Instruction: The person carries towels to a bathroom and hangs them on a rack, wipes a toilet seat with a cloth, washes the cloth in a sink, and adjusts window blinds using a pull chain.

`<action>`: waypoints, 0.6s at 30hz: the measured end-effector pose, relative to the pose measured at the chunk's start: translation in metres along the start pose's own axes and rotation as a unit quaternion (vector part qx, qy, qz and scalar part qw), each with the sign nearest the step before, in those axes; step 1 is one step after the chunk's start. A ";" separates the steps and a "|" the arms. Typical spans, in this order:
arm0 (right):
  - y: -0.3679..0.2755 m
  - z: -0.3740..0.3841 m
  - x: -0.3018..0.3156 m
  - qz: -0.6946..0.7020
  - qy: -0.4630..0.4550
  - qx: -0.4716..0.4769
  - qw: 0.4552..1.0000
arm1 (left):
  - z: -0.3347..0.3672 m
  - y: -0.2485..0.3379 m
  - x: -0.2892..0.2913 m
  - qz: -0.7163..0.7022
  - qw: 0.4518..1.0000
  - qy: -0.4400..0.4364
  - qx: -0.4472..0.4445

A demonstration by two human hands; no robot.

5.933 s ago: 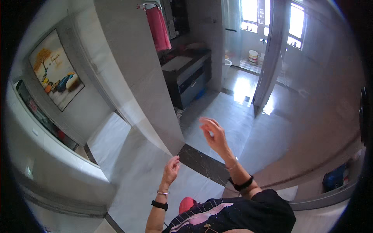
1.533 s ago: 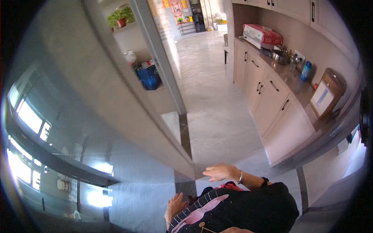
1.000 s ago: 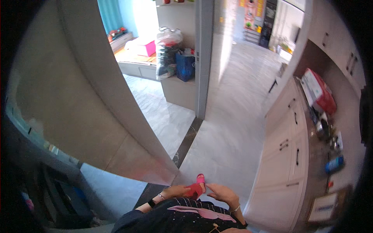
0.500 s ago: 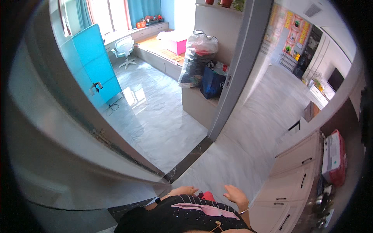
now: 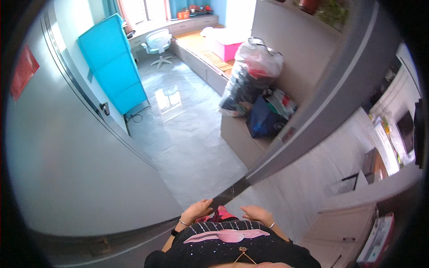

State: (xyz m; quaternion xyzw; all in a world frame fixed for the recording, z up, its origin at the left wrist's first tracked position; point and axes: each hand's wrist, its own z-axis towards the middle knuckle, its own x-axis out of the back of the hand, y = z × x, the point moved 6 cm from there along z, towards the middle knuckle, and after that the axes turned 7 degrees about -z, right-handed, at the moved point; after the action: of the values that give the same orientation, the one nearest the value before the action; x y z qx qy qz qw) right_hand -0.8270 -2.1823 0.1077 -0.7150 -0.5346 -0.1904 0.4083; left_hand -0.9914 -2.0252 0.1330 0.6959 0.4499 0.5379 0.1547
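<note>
My left hand [image 5: 198, 210] is held in front of my waist, empty, its fingers loosely stretched toward the middle, with a bracelet and a dark band at the wrist. My right hand [image 5: 258, 215] hovers opposite, likewise empty, its loose fingers pointing left and a bracelet on the wrist. Neither touches anything. Below and between them show my pink footwear [image 5: 222, 209] and the dark door threshold [image 5: 230, 191]. To the left stands a grey door [image 5: 103, 165] with a dark handle [image 5: 104, 108].
A room lies beyond the doorway, with a turquoise folding panel [image 5: 114, 67], a white swivel chair [image 5: 158, 43] and a pink box [image 5: 226, 47] on a raised platform. A stuffed clear bag [image 5: 252, 76] and a blue bag [image 5: 263, 118] sit on a ledge by the door frame [image 5: 330, 102]. Cabinets [image 5: 335, 230] stand right.
I have moved closer to the doorway and my view has turned. More of the grey door shows at left, and the bags look nearer. Both hands remain empty before my waist.
</note>
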 end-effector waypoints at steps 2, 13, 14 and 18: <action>-0.001 0.026 0.077 -0.051 -0.007 -0.004 0.999 | 0.003 -0.013 0.040 -0.018 0.995 0.097 0.000; -0.019 0.247 0.377 -0.129 0.173 0.226 0.950 | 0.053 -0.210 0.153 -0.034 0.969 0.167 0.176; -0.013 0.258 0.393 -0.126 0.162 0.238 0.949 | 0.072 -0.225 0.175 -0.021 0.969 0.123 0.213; 0.062 0.317 0.401 -0.160 0.100 0.146 0.971 | 0.149 -0.244 0.297 0.021 0.966 0.189 0.174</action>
State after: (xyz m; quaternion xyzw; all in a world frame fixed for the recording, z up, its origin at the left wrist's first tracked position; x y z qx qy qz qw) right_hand -0.6796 -1.6939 0.1801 -0.5302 -0.6205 -0.2442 0.5237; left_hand -0.9660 -1.6165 0.0877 0.6070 0.5431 0.5762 -0.0673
